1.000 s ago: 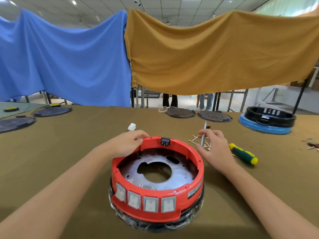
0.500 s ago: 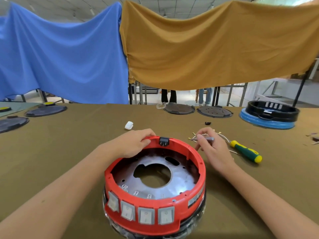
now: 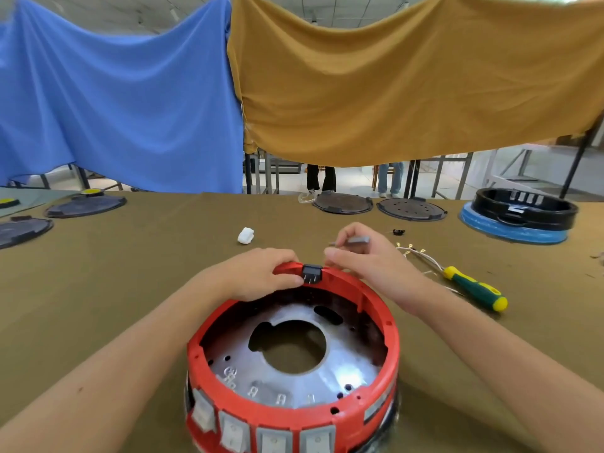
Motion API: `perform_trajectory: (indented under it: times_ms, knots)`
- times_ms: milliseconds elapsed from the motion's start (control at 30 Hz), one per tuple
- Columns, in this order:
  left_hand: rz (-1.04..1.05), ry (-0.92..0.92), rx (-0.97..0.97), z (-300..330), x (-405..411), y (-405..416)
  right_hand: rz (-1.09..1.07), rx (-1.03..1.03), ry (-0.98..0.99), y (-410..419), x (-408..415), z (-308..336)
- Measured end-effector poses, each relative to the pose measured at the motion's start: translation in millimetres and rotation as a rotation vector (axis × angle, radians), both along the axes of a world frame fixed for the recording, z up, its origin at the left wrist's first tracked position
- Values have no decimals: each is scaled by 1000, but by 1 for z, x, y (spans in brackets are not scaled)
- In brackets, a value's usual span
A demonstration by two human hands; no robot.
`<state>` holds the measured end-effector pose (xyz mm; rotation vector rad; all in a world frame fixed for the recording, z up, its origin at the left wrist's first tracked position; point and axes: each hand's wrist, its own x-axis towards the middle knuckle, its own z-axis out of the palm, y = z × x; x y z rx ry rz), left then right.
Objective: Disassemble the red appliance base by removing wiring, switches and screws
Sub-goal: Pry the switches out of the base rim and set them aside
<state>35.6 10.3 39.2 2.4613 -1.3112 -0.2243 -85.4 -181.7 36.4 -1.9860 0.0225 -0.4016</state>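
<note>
Base (image 3: 294, 416), red and ring-shaped, sits on the desk (image 3: 98, 289) directly in front of you, its row of grey switches (image 3: 264, 433) on the near wall. Your left hand (image 3: 258, 273) grips the far rim, fingers curled over it beside the black socket (image 3: 311, 273). Your right hand (image 3: 366, 259) rests at the socket's other side and pinches a small grey tool (image 3: 358, 239). Loose wires (image 3: 421, 256) and a green-handled screwdriver (image 3: 474, 287) lie on the desk to your right.
</note>
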Motion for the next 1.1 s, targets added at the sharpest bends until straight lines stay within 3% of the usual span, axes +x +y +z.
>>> perform_trajectory:
  times_ms: [167,433,600,833,933,1100]
  knots:
    - [28,24,63,3,2,-3,84,-531,151,36,40,24]
    - [152,-18,125,-1,3,-8,70,-828,22,52,47,3]
    - [176,-38,125,-1,4,-8,45,-762,44,49,50,4]
    - [194,-35,112,-2,2,-7,123,-731,305,48,62,15]
    - [213,-17,112,-1,2,-8,128,-783,301,48,65,12]
    - [229,-13,124,-1,1,-8,56,-697,283,50,68,6]
